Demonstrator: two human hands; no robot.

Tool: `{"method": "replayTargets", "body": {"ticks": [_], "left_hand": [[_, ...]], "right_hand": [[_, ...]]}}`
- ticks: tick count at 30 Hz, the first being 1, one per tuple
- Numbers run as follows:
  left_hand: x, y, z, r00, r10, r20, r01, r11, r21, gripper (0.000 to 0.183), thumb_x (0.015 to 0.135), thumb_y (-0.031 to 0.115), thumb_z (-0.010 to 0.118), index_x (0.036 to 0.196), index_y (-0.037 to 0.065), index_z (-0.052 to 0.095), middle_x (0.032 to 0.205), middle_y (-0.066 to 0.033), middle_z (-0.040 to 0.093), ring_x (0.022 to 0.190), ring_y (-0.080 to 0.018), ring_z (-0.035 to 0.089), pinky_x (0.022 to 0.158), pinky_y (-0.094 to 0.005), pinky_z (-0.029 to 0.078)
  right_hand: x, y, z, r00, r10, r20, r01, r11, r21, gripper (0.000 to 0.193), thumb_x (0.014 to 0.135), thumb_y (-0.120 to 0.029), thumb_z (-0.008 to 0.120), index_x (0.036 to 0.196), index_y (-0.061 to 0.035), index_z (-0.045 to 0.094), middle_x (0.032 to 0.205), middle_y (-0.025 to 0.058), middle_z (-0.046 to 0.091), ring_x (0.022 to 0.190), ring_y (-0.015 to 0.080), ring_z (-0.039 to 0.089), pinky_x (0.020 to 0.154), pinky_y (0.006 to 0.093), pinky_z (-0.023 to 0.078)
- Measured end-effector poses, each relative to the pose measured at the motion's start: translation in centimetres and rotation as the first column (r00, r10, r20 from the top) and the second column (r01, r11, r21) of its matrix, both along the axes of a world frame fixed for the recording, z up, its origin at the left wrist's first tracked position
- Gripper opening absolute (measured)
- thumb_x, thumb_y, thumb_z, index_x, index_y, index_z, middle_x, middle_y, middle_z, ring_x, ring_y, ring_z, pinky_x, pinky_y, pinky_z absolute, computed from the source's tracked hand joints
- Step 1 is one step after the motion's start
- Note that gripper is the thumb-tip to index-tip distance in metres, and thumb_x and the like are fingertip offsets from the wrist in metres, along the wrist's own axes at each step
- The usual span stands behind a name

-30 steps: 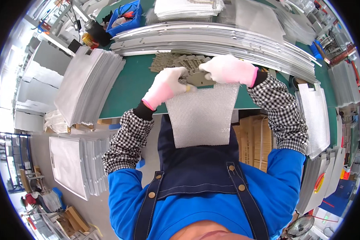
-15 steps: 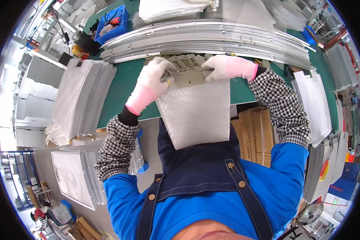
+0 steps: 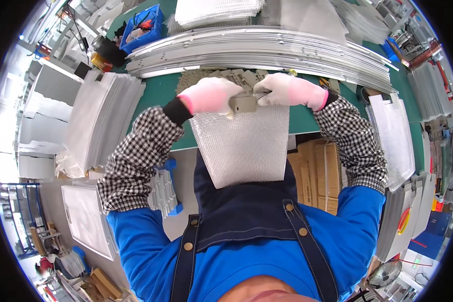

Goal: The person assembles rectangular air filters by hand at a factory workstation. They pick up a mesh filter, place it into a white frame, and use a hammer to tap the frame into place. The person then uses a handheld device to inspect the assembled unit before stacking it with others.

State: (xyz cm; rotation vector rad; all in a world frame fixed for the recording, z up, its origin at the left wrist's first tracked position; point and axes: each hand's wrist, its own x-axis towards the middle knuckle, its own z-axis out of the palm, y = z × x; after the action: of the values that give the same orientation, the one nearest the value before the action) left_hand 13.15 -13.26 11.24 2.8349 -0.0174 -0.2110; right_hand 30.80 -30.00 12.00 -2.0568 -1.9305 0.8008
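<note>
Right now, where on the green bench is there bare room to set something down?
Bare green mat shows between the stack of white bags and the left hand. A thin strip lies right of the bubble bag, under the right hand. Beyond the hands it is crowded: cardboard pieces, then long metal strips.

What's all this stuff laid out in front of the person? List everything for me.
bubble-wrap bag: one, silvery, hanging over the near table edge, held at its top
flat grey piece: one, at the bag's mouth between both hands
pile of grey flat pieces: count unclear, on the mat behind the hands
metal strips: a long stack, silver, across the far table
green mat: one, table top
stack of bags: many, silvery, left of the table
blue bin: one, far left
cardboard boxes: brown, under the table
left hand: pink-white glove, gripping the bag's top
right hand: same glove, at the bag's top edge
</note>
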Motion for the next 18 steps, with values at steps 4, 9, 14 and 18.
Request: {"method": "replayTargets", "body": {"ticks": [4,9,14,18], "left_hand": [[-2.5,4.0,-2.6,0.976,0.205,-0.076,-0.217,0.952,-0.215,0.052,0.072,0.035,0.085,0.111,0.004,0.071,0.101,-0.0202,0.072,0.096,-0.0362,0.069,0.085,-0.0424,0.054],[-2.4,4.1,-0.8,0.921,0.253,-0.295,-0.326,0.917,-0.231,0.053,0.072,0.033,0.086,0.111,0.002,0.072,0.096,-0.0201,0.072,0.084,-0.0283,0.069,0.080,-0.0341,0.053],[-3.8,5.8,-2.0,0.952,0.259,-0.166,-0.308,0.802,-0.513,0.048,0.079,0.025,0.079,0.117,-0.003,0.071,0.101,-0.0151,0.075,0.083,-0.0179,0.068,0.081,-0.0314,0.054],[-9.3,7.8,-5.8,0.799,0.577,-0.170,-0.373,0.254,-0.892,0.064,0.099,0.045,0.060,0.135,-0.009,0.056,0.119,-0.0171,0.071,0.109,-0.0182,0.066,0.093,-0.0319,0.052]], "right_hand": [[0.4,1.7,0.3,0.992,0.059,0.112,-0.050,0.995,-0.082,0.041,0.085,-0.019,0.070,0.124,-0.0048,0.067,0.109,0.0191,0.070,0.103,0.0319,0.068,0.090,0.0404,0.053],[-2.7,4.8,-2.2,0.987,0.142,0.071,-0.146,0.988,0.044,0.047,0.084,-0.014,0.067,0.131,-0.0090,0.063,0.114,0.0189,0.070,0.107,0.0341,0.067,0.094,0.0445,0.053],[-0.9,3.9,-2.1,0.975,0.039,0.218,-0.122,0.916,0.383,0.047,0.084,-0.020,0.069,0.129,-0.0111,0.066,0.114,0.0172,0.070,0.105,0.0350,0.066,0.093,0.0443,0.053],[7.6,-2.3,-0.9,0.734,-0.648,0.203,0.273,0.555,0.786,0.048,0.084,-0.035,0.072,0.119,-0.0027,0.067,0.107,0.0202,0.069,0.102,0.0400,0.065,0.092,0.0486,0.051]]}}
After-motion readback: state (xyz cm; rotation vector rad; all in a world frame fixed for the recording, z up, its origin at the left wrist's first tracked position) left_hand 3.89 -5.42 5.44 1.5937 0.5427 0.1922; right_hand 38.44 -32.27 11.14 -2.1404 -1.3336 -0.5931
